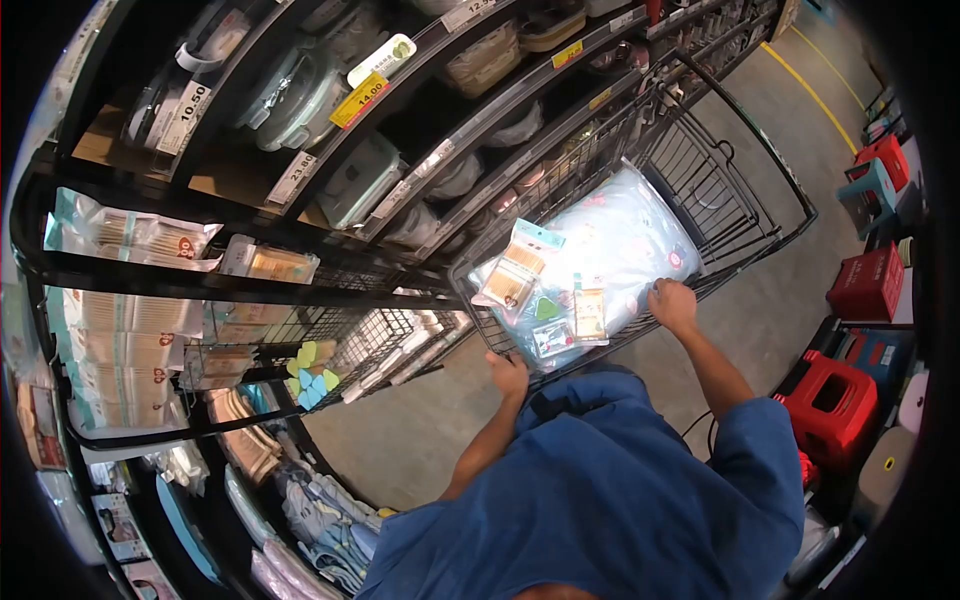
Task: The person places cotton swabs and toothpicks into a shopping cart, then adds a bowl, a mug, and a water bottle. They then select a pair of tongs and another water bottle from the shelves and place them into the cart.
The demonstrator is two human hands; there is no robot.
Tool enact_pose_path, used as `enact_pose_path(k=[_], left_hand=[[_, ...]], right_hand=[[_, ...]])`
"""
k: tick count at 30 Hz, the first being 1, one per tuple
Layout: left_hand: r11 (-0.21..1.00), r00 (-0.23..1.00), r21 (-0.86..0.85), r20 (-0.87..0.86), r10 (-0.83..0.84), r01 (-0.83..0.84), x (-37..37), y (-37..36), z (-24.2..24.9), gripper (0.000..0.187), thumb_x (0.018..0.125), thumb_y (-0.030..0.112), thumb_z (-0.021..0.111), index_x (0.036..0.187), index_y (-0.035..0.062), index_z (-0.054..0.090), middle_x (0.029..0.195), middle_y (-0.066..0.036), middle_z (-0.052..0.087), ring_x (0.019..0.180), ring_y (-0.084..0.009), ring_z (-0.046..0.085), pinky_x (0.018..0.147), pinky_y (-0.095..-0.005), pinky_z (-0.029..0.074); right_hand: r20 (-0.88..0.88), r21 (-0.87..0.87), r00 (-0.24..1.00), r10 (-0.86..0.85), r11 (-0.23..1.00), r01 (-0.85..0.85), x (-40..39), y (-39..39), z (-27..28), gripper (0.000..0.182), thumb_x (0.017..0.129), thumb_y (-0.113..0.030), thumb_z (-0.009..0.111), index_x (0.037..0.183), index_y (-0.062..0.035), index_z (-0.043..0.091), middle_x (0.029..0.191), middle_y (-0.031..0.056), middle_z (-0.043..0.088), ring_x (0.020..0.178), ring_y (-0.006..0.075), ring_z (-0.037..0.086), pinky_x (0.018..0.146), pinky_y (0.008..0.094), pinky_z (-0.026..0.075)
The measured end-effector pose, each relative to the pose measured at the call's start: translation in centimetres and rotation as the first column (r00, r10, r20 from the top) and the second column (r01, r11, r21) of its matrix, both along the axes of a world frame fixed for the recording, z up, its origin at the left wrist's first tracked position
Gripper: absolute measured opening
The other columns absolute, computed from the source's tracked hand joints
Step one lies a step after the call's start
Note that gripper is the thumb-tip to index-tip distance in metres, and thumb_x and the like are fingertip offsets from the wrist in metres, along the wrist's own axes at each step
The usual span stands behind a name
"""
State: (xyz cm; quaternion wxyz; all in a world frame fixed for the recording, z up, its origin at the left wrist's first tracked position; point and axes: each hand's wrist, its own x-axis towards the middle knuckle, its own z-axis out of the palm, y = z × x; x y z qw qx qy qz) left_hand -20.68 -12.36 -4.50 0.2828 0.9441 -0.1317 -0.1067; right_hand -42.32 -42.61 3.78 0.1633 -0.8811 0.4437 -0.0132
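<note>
A black wire shopping cart (745,165) stands in front of me. My left hand (508,373) is closed around its near rim at the left corner. Farther right along the same side, my right hand (673,304) makes a fist on the rim, beside a big pale-blue plastic-wrapped bundle (640,225). On the bundle's left part lie a bag of wooden sticks (514,275), a slim pack (590,312) and a small card pack (553,340). A green piece (547,308) shows between them. My fingers' undersides are hidden.
Shelves with plastic food containers (295,100) and price tags rise on the left, close to the cart. Packs of wooden sticks (120,340) hang on a rack at the near left. Red stools (830,405) and a red box (866,283) line the right side. Grey floor (440,425) lies between.
</note>
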Motion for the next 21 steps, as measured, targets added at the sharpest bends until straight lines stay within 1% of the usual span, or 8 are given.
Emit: enact_pose_path(k=[3, 4, 6, 10, 15, 18, 19, 21], left_hand=[[1.0, 1.0, 0.001, -0.022, 0.011, -0.011, -0.3, -0.1, -0.6, 0.043, 0.084, 0.02, 0.056, 0.114, -0.0022, 0.034, 0.096, -0.029, 0.057, 0.084, -0.0466, 0.059, 0.075, -0.0525, 0.046], [1.0, 0.999, 0.0, -0.023, 0.024, -0.024, -0.4, 0.0, -0.6, 0.043, 0.084, 0.02, 0.056, 0.114, -0.0022, 0.034, 0.096, -0.029, 0.057, 0.084, -0.0466, 0.059, 0.075, -0.0525, 0.046], [0.997, 0.997, 0.07, -0.07, 0.042, -0.037, -0.5, -0.3, -0.6, 0.043, 0.085, 0.02, 0.054, 0.116, -0.0016, 0.033, 0.098, -0.029, 0.057, 0.084, -0.047, 0.059, 0.076, -0.0529, 0.046], [0.989, 0.994, 0.132, -0.085, 0.074, -0.062, -1.2, -1.2, 0.5, 0.044, 0.085, 0.019, 0.053, 0.118, -0.0012, 0.032, 0.099, -0.03, 0.057, 0.084, -0.0478, 0.059, 0.077, -0.0536, 0.046], [0.979, 0.973, 0.189, -0.202, 0.11, -0.071, -2.2, -2.4, 2.5, 0.045, 0.086, 0.019, 0.052, 0.12, -0.0017, 0.032, 0.11, -0.033, 0.056, 0.09, -0.0493, 0.058, 0.079, -0.0543, 0.046], [0.974, 0.955, 0.214, -0.265, 0.132, -0.075, -2.5, -3.1, 3.6, 0.045, 0.085, 0.019, 0.052, 0.12, -0.0026, 0.033, 0.111, -0.033, 0.055, 0.093, -0.049, 0.058, 0.082, -0.0538, 0.045], [0.975, 0.956, 0.212, -0.266, 0.127, -0.07, -2.7, -3.2, 3.5, 0.045, 0.085, 0.019, 0.052, 0.12, -0.0026, 0.033, 0.111, -0.033, 0.055, 0.093, -0.049, 0.058, 0.082, -0.0538, 0.045], [0.975, 0.975, 0.217, -0.198, 0.1, -0.055, -2.9, -3.0, 2.9, 0.048, 0.085, 0.019, 0.053, 0.121, -0.0044, 0.033, 0.109, -0.033, 0.056, 0.095, -0.0484, 0.057, 0.083, -0.053, 0.045]], right_hand=[[-0.094, 0.014, 0.994, -0.051, 0.998, 0.053, 0.2, -0.2, 0.1, 0.024, 0.079, -0.027, 0.062, 0.084, -0.0038, 0.067, 0.081, 0.0156, 0.067, 0.076, 0.0326, 0.066, 0.068, 0.043, 0.053], [-0.094, 0.013, 0.995, -0.039, 0.999, 0.04, 0.0, -0.3, 0.0, 0.024, 0.079, -0.027, 0.062, 0.084, -0.0038, 0.067, 0.081, 0.0156, 0.067, 0.076, 0.0326, 0.066, 0.068, 0.043, 0.053], [-0.138, 0.032, 0.99, -0.036, 0.999, 0.04, -0.1, -0.5, -0.1, 0.024, 0.078, -0.027, 0.062, 0.084, -0.0045, 0.067, 0.08, 0.0153, 0.067, 0.075, 0.0327, 0.066, 0.067, 0.0431, 0.053], [-0.141, 0.002, 0.99, -0.02, 1.0, 0.021, -0.5, -0.9, -0.3, 0.023, 0.078, -0.027, 0.062, 0.082, -0.005, 0.067, 0.079, 0.0146, 0.067, 0.073, 0.0322, 0.066, 0.066, 0.0427, 0.053], [-0.116, 0.008, 0.993, -0.004, 1.0, 0.005, -1.3, -1.5, -0.3, 0.023, 0.076, -0.028, 0.063, 0.079, -0.0058, 0.067, 0.077, 0.0138, 0.067, 0.071, 0.0314, 0.066, 0.065, 0.0421, 0.052], [-0.101, -0.009, 0.995, -0.014, 1.0, 0.014, -1.8, -1.6, -0.4, 0.022, 0.075, -0.028, 0.063, 0.077, -0.006, 0.066, 0.076, 0.0131, 0.066, 0.07, 0.0312, 0.065, 0.065, 0.0419, 0.052], [-0.093, -0.014, 0.995, -0.025, 1.0, 0.023, -2.0, -1.7, -0.4, 0.022, 0.074, -0.027, 0.063, 0.076, -0.006, 0.066, 0.075, 0.0128, 0.066, 0.07, 0.0312, 0.065, 0.065, 0.0418, 0.052], [-0.078, -0.031, 0.996, -0.042, 0.999, 0.04, -2.2, -1.6, -0.3, 0.021, 0.074, -0.027, 0.062, 0.075, -0.006, 0.066, 0.075, 0.013, 0.066, 0.07, 0.0314, 0.065, 0.064, 0.0419, 0.052]])
